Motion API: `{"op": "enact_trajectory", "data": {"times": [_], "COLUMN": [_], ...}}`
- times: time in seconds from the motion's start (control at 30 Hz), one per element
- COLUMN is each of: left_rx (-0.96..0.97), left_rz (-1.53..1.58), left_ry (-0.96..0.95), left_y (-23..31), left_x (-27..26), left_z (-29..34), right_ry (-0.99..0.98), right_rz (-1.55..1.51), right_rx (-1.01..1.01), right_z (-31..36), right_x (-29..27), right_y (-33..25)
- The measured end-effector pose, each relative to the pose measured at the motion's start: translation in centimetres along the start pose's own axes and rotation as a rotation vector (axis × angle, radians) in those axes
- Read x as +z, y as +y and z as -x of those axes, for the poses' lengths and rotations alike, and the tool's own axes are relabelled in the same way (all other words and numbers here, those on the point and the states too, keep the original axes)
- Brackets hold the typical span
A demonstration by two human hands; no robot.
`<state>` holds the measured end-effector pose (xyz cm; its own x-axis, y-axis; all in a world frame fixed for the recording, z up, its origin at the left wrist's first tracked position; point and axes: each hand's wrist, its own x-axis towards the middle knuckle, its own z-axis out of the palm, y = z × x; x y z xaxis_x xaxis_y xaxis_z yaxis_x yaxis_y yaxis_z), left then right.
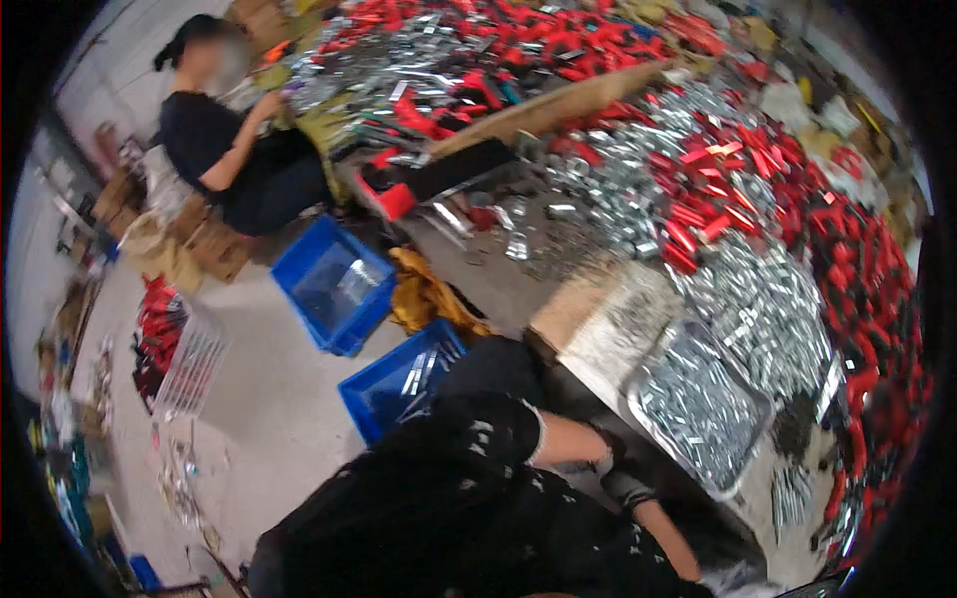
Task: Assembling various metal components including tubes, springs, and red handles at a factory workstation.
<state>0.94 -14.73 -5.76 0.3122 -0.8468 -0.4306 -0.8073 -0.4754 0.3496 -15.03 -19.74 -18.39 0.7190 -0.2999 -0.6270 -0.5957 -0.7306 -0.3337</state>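
The left hand [610,453] and the right hand [628,488], both in dark gloves, are close together; whether the fingers are spread, closed or pinching a small part I cannot tell (blur and shadow hide the tips). The tray [767,411], full of small silver pieces, is just ahead of both hands, nearest thing to them.

For a reach into it, I'd judge it best to keep both wrists low, come over the near long rim and work from the closest pieces, so that none spill over the far edge. The tray's open side faces up; its long axis runs crosswise before the hands, roughly along a line from left hand to right. Beyond it, farther from the hands, is a silver heap [763,299].
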Motion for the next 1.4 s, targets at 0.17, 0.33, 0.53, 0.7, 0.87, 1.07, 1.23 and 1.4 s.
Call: {"op": "enact_trajectory", "data": {"times": [0.17, 0.33, 0.53, 0.7, 0.87, 1.07, 1.23, 1.4], "left_rx": [-0.047, -0.013, 0.108, 0.542, 0.856, 0.736, 0.928, 0.912], "left_rz": [0.048, 0.111, 0.145, 0.01, 0.215, 0.149, 0.115, 0.373], "left_ry": [-0.056, -0.113, -0.253, -0.518, -0.561, -0.273, -0.413, -0.563], "left_y": [-7.8, 0.7, 2.3, -6.8, -5.2, -1.4, 7.0, 10.1], "left_x": [-4.2, 0.7, 1.5, 4.7, 0.1, 3.6, 1.5, 3.1], "left_z": [1.7, -3.6, -6.0, -2.2, 4.0, 6.6, 13.2, 16.3], "right_ry": [-0.153, -0.193, -0.056, 0.2, 0.369, 0.891, 1.045, 1.264], "right_rz": [-0.065, -0.006, 0.041, -0.062, -0.349, -0.613, -0.931, -1.086], "right_rx": [0.111, 0.159, -0.039, 0.059, 0.21, 0.344, 0.427, 1.094], "right_z": [-3.2, -2.7, 1.8, 5.9, 27.0, 35.6, 46.7, 60.9], "right_x": [5.4, 2.0, 3.0, -4.2, -11.0, 1.5, 8.0, 10.7], "right_y": [6.3, 4.8, -1.1, -5.1, -10.1, -12.3, -15.5, -23.1]}}
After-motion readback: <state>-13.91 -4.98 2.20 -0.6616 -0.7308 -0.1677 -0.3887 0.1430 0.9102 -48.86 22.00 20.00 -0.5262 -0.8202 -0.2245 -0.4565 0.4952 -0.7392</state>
